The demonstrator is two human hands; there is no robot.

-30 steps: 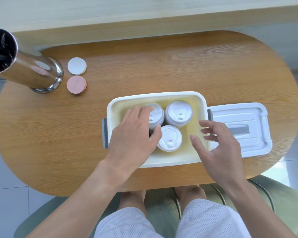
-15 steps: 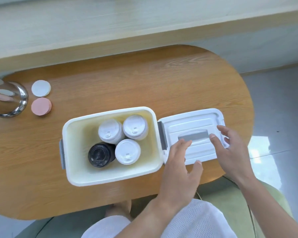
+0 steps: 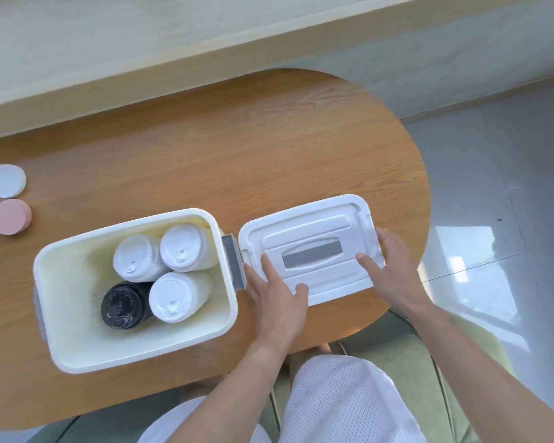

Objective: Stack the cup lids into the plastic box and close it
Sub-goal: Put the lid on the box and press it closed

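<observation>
The white plastic box (image 3: 135,356) stands open on the table's left half. Inside it stand three stacks of white cup lids (image 3: 181,247) and one stack of black cup lids (image 3: 122,306). The white box lid (image 3: 311,228), with a grey handle, lies flat on the table just right of the box. My left hand (image 3: 277,302) rests on the lid's near left corner, index finger and thumb lying on top. My right hand (image 3: 397,270) lies along the lid's right rim, thumb on the top face and fingers fairly straight.
A white disc (image 3: 6,180) and a pink disc (image 3: 10,216) lie at the far left of the oval wooden table (image 3: 237,148). The table's rounded right end is close behind the box lid. A green seat (image 3: 397,340) is below me.
My left hand left the box and both hands went to the box lid, now resting on its two ends. The view swung right, so the steel vessel dropped out of sight.
</observation>
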